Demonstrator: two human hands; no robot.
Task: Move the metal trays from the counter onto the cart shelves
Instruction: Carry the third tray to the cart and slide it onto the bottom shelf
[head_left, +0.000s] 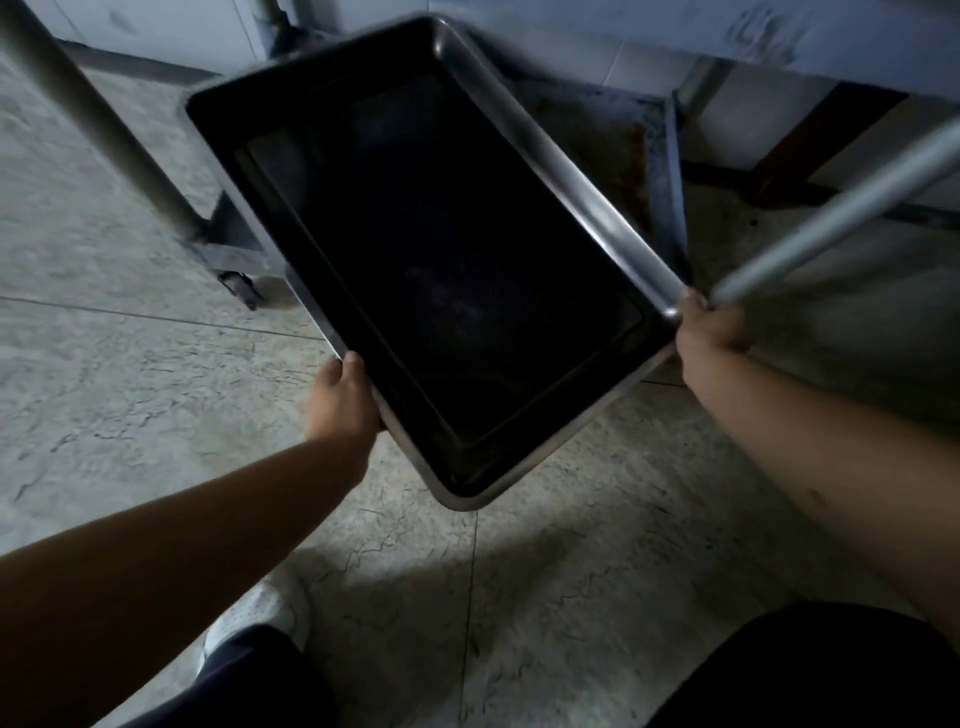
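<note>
You are holding a deep metal tray (436, 260) with both hands, low over the bottom shelf (597, 135) of the cart, and its far end reaches over that shelf while the near end juts out above the tiled floor (130, 389). The tray sits at an angle, its long sides running from upper left to lower right, and its inside is dark and holds nothing you can make out. Your left hand (343, 400) grips the near left rim, with the thumb on the top edge and the fingers hidden beneath. Your right hand (714, 332) grips the near right corner, fingers curled over the rim, just beside a cart post (831, 208) that slants off to the right. Another cart post (98, 119) rises at the upper left, and below it a caster wheel (241, 291) rests on the floor. The shelf shows a rusty patch beside the tray's right rim. Your white shoe (260, 618) and dark trouser legs show at the bottom.
</note>
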